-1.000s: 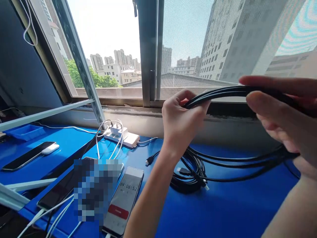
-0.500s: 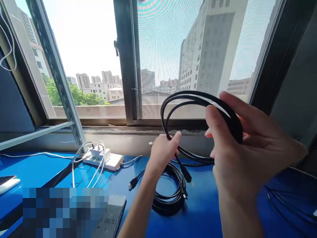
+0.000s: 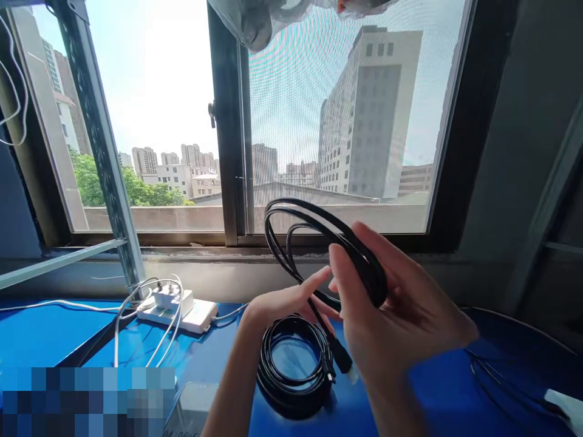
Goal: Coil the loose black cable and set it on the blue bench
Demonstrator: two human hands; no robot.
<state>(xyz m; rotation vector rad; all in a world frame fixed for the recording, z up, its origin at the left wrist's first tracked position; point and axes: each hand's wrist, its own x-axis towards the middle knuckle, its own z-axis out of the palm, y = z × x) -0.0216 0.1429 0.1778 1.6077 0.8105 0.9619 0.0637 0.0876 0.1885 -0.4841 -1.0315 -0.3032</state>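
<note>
My right hand [image 3: 392,325] is closed around a looped black cable [image 3: 374,282], pinching the bundle between thumb and fingers above the table. The loops stand up to the left, in front of the window. My left hand [image 3: 285,301] is at the lower left of the loops, thumb stretched out, with a strand of the same cable running between its thumb and fingers. Below it the cable's free end hangs down to a black plug [image 3: 340,356]. Directly under the hands, a second coiled black cable [image 3: 291,405] lies on the blue table [image 3: 346,413], its small connector at the coil's right side.
A white power strip [image 3: 200,315] with chargers and white cords stands at the back left. A dark device [image 3: 194,403] lies at the front left, beside a blurred patch. Thin black cables [image 3: 489,376] lie at the right. A metal rack post [image 3: 107,139] rises before the window.
Both hands and the looped cable have come lower in view, and my right hand has moved left, closer to my left hand. The view has tilted upward, showing hanging plastic bags.
</note>
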